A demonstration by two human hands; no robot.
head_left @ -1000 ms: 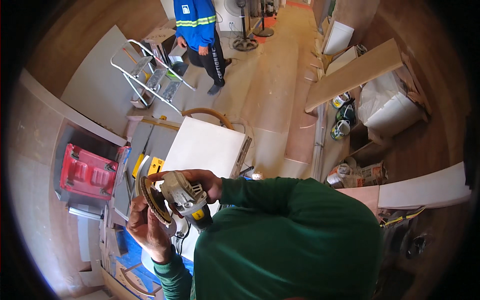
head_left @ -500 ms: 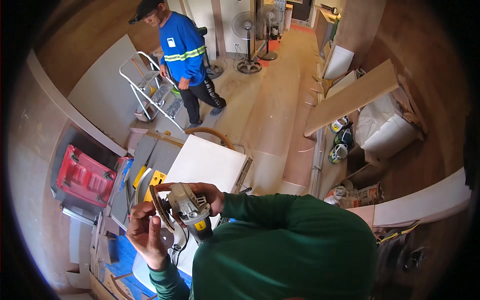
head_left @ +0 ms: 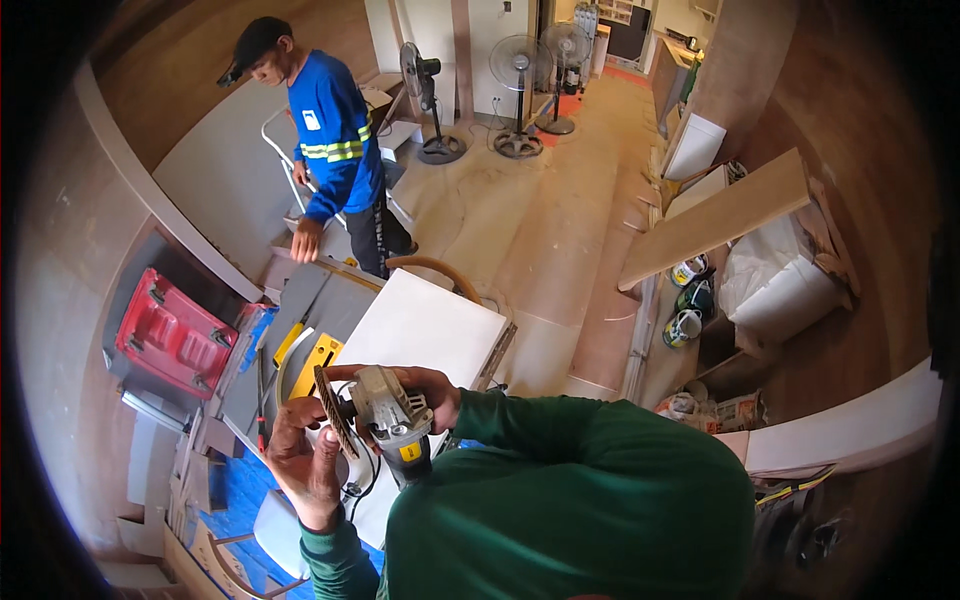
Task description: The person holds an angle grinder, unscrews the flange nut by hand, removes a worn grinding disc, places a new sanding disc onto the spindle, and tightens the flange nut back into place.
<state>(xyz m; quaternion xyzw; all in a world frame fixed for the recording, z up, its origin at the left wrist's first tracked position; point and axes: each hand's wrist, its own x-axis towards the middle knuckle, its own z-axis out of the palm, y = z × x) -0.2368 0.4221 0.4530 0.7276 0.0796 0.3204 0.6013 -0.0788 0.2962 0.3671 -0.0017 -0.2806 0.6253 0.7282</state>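
Head view. The angle grinder (head_left: 392, 418) (grey body, yellow label) is held up in front of the green-sleeved chest, above the near edge of the white board (head_left: 420, 335) that serves as landmark here. The right hand (head_left: 425, 388) wraps its fingers closed around the grinder's body from above. The left hand (head_left: 305, 455) is raised at the grinder's head, fingers curled against the abrasive disc (head_left: 329, 410), which stands on edge. A black cord (head_left: 366, 480) hangs from the tool over the board. Left of the board lie a yellow level (head_left: 288, 342) and a red tool case (head_left: 175, 335). Beyond the board's far edge stands another person in a blue shirt (head_left: 335, 135) (one hand lowered toward the bench), with two pedestal fans (head_left: 520, 70) farther behind.
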